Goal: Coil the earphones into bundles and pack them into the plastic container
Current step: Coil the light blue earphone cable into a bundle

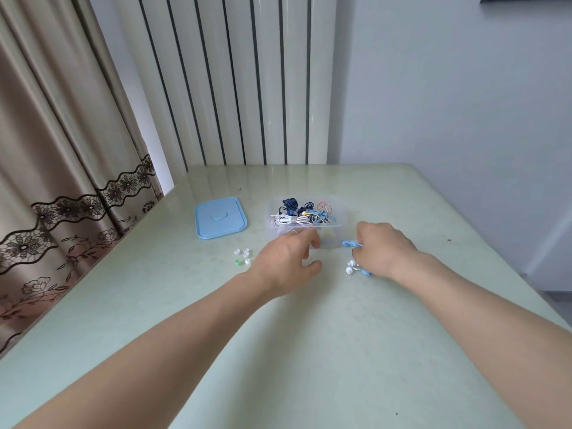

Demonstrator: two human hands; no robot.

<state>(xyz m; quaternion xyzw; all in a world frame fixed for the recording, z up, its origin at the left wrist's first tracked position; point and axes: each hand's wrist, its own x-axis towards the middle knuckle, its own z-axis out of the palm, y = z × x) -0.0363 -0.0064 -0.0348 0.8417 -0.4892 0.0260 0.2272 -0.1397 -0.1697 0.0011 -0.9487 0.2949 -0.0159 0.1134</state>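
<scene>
Two bare forearms, extended forward over a pale green surface (pixel 309 351), converging toward a clear plastic container (pixel 305 226). Left hand (pixel 286 258): back of hand up, a ring on one finger, fingers reaching to the near wall of the container, thumb spread out toward the right; whether the fingers grip the wall or only touch it cannot be told. Right hand (pixel 382 247): back of hand up, fingers curled down and clamped on a light blue earphone cable (pixel 351 244), a bunch of which shows at the fingertips, just right of the container's near corner. White earbuds (pixel 350 267) of the same set lie on the surface below the right hand's thumb side, with a short run of blue cord trailing beneath the wrist. The two hands are held apart, the container's near edge between and just beyond them. Container contents: coiled bundles in dark blue (pixel 289 204), white (pixel 288 219) and light blue, plus a thin reddish wire, all at the far half beyond the left hand. Light blue lid (pixel 220 217): flat on the surface, well to the left of the left hand and apart from the container. Small ear tips (pixel 243 257), white and one green: scattered on the surface just left of the left hand's wrist.
</scene>
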